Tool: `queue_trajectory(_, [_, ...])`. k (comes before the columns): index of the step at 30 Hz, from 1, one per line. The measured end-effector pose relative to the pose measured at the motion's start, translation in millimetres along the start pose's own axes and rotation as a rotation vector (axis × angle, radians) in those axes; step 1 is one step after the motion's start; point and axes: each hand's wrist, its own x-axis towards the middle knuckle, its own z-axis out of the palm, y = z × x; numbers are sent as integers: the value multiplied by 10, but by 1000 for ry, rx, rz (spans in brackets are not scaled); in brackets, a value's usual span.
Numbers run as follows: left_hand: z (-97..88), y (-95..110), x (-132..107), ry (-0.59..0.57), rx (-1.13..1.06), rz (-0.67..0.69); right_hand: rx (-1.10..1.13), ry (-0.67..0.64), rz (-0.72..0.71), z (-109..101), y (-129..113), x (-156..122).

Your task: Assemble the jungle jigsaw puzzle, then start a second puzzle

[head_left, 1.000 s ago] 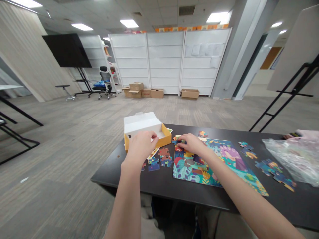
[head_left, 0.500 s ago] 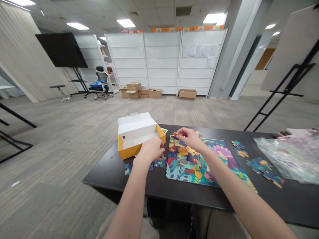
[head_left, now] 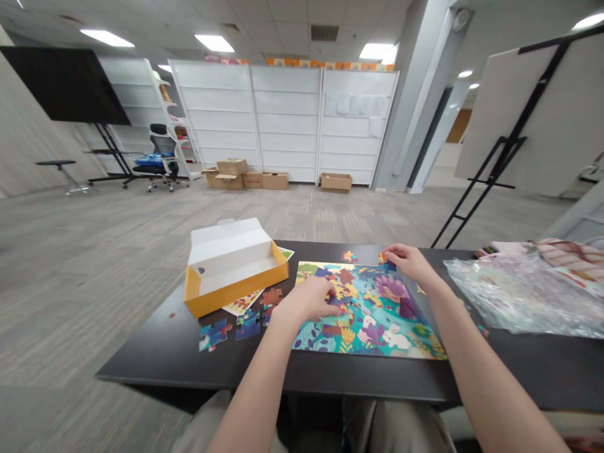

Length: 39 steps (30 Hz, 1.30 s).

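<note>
A colourful jigsaw puzzle [head_left: 372, 336] with rabbits and plants lies flat on the dark table. My left hand [head_left: 309, 301] is over its left part, thumb and fingers apart, with nothing visible between them. Past the puzzle's far right edge, my right hand [head_left: 410, 264] pinches a puzzle piece [head_left: 383, 259] in orange and blue. Another loose piece, an orange puzzle piece [head_left: 349, 256], rests beyond the far edge. Several loose pieces, among them a blue puzzle piece [head_left: 214, 334], lie left of the puzzle. My right forearm hides most of the pieces on the right.
An open yellow box [head_left: 236, 296] with a white inside stands at the table's left, partly over a printed sheet [head_left: 243, 303]. Crumpled clear plastic [head_left: 523, 296] covers the right side. Beyond the table are cardboard boxes [head_left: 231, 173], an office chair [head_left: 160, 157] and a board stand [head_left: 491, 176].
My right hand has moved from the puzzle's far left corner to its far right with a piece. My left hand has shifted from beside the box onto the puzzle. The view has turned right.
</note>
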Motion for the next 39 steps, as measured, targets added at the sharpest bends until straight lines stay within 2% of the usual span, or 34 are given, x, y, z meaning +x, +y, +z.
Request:
queue_trajectory(3, [34, -28, 5, -63, 3, 69, -41, -227, -13, 56, -81, -55])
queue_trajectory(7, [55, -48, -13, -68, 25, 58, -263, -532, -7, 89, -125, -111])
queue_trajectory(9, [76, -58, -9, -52, 30, 54, -379, -511, -43, 118, -145, -124])
queue_trajectory(11, [105, -76, 4, -14, 26, 65, -420, -379, -104, 170, -212, -142])
queue_trajectory(13, [128, -92, 13, 21, -23, 82, -340, -320, -164, 252, -331, -184])
queue_trajectory(14, [134, -95, 13, 33, -69, 89, -255, -371, -184, 305, -403, -219])
queue_trajectory(18, [107, -68, -23, 81, -289, 140, 108, -757, -219, 552, -652, -401])
queue_trajectory(20, [81, -47, -46, 128, -354, 179, 169, -820, -201, 662, -710, -473])
queue_trajectory(23, [77, -47, -55, 218, -417, 174, 198, -777, -200, 770, -736, -518])
queue_trajectory(26, [116, -101, -41, 311, -497, 90, 260, -710, -197, 816, -744, -515])
queue_trajectory(31, [125, -218, -63, 440, -545, -16, 366, -606, -42, 843, -710, -492])
queue_trajectory(35, [110, -234, -93, 398, -586, -45, 451, -533, 36, 882, -639, -470])
queue_trajectory(39, [143, -179, -73, 369, -672, 11, 448, -488, -3, 935, -601, -448])
